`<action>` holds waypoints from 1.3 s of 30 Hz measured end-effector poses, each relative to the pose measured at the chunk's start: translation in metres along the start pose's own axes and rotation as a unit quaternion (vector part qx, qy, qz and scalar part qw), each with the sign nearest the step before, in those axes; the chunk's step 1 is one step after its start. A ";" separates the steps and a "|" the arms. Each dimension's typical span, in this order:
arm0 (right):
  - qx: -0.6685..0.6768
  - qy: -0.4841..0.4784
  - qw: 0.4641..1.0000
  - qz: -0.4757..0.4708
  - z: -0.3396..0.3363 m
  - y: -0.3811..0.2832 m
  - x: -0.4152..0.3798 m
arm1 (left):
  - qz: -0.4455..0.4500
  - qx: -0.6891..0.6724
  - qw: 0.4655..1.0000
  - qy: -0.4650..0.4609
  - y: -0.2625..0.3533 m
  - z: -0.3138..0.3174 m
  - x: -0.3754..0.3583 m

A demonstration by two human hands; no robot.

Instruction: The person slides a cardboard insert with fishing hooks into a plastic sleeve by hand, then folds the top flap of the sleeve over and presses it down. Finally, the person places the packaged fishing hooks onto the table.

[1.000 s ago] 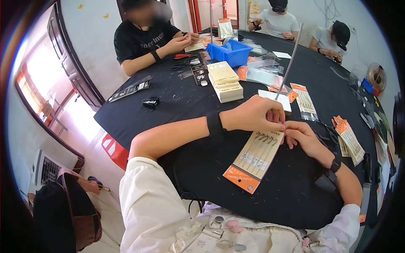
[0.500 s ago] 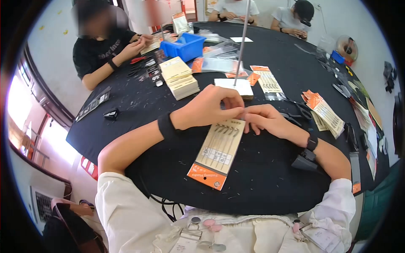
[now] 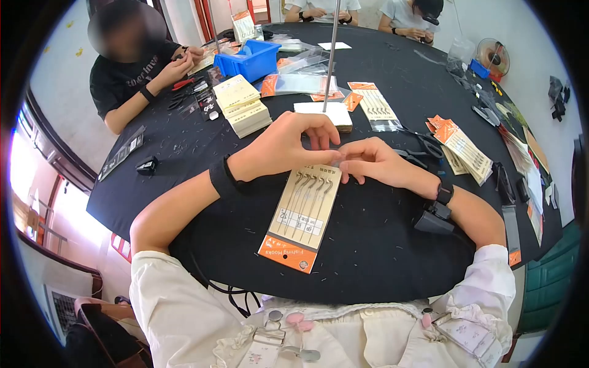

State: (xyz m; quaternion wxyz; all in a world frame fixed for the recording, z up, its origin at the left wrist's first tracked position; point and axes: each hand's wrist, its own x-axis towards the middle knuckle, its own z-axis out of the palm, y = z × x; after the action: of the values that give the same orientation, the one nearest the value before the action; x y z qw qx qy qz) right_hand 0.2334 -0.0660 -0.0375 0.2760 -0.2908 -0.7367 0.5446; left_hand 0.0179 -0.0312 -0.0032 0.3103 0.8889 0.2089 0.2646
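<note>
A packet of fishing hooks (image 3: pixel 299 221), beige with an orange end, lies on the black cloth with several hooks showing through its clear cover. My left hand (image 3: pixel 288 144) is at the packet's far edge, thumb stretched toward the other hand and fingers curled. Touching its fingertips, my right hand (image 3: pixel 377 162) is pinched just beside the packet's far right corner. Something thin or clear seems to be between the fingertips, too small to make out.
Beyond my hands are stacked cards (image 3: pixel 242 107), white cards (image 3: pixel 325 116) by a metal rod, and a blue bin (image 3: pixel 248 60). Scissors (image 3: pixel 423 150) and hook packets (image 3: pixel 463 150) lie right. Co-workers (image 3: pixel 132 61) sit across the table (image 3: pixel 399 245).
The whole view has shifted slightly, so most things appear further left and higher. My hands remain together at the packet's far edge, with the left fingers a little more spread.
</note>
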 end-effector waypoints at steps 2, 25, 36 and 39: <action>0.006 0.001 1.000 0.002 0.002 -0.001 -0.001 | 0.008 0.002 1.000 -0.002 -0.002 0.001 0.000; -0.005 -0.005 1.000 0.011 0.002 -0.006 -0.001 | 0.027 0.053 0.998 0.013 0.004 0.005 -0.003; -0.005 -0.001 1.000 0.004 0.001 -0.002 -0.001 | 0.024 0.045 0.998 0.021 0.002 0.005 -0.002; 0.000 0.004 1.000 0.000 0.000 -0.001 -0.001 | 0.021 0.042 0.999 0.022 0.003 0.005 -0.002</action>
State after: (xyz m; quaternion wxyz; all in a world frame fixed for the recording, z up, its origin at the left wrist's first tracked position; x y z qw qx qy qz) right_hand 0.2334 -0.0668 -0.0369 0.2790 -0.2931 -0.7356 0.5432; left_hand 0.0202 -0.0367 -0.0054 0.2625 0.8991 0.2080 0.2820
